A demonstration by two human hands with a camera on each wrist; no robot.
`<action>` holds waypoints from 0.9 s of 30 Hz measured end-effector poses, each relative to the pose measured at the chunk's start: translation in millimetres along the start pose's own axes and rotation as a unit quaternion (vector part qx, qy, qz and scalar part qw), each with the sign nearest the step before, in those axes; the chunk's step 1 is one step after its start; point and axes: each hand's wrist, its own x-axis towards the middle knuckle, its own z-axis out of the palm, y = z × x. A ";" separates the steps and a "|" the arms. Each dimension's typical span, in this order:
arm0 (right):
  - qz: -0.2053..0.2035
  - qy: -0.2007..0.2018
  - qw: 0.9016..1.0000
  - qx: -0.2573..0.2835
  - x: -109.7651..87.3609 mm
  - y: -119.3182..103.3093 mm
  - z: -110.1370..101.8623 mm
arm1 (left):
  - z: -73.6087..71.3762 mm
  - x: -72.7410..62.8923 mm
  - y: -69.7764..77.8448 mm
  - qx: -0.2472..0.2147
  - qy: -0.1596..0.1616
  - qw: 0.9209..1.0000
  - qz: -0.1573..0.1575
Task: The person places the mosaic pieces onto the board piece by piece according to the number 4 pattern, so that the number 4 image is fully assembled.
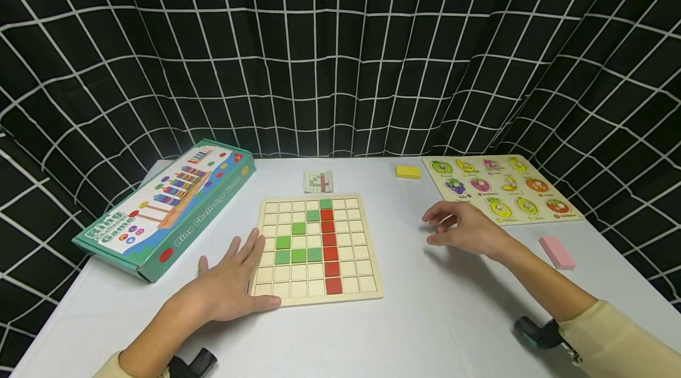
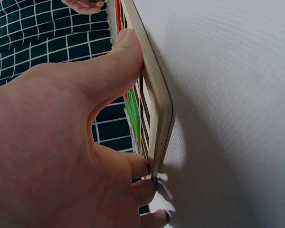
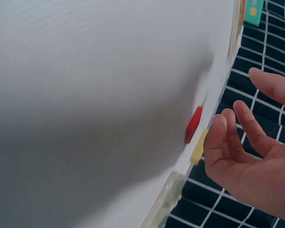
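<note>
My left hand point(image 1: 226, 283) rests on the near left corner of a wooden grid board point(image 1: 348, 254), fingers extended along its left side and thumb on its front edge. On the board, several red square tiles point(image 1: 330, 239) form a column, with one green tile at its top. More green tiles point(image 1: 299, 255) run in a diagonal and a short row left of it. To the right of the board, my right hand point(image 1: 465, 227) hovers above the table, fingers loosely bent and holding nothing. A red piece point(image 3: 194, 126) lies near that hand in the right wrist view; in the head view it is hidden.
Behind the board lies a small pattern card point(image 1: 318, 181). A boxed ring game point(image 1: 175, 200) is at the left. Towards the right are a yellow block point(image 1: 408, 172), a fruit puzzle board point(image 1: 513, 191) and a pink block point(image 1: 557, 252). Black gridded cloth point(image 1: 340, 70) hangs around the table.
</note>
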 end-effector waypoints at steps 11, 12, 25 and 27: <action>0.038 0.009 0.999 -0.018 -1.0 15.6 -4.9 | 0.8 0.6 -1.0 0.001 0.001 1.000 0.001; 0.040 0.009 0.999 -0.020 -0.8 16.9 -5.0 | 0.9 0.7 -1.0 0.001 0.001 1.000 0.002; 0.034 -0.001 0.998 -0.044 0.5 26.1 -6.8 | 1.7 1.1 -1.1 0.001 0.003 1.000 0.003; 0.034 -0.004 0.999 -0.042 0.5 26.6 -6.7 | 1.9 1.2 -1.1 0.001 0.003 1.000 0.003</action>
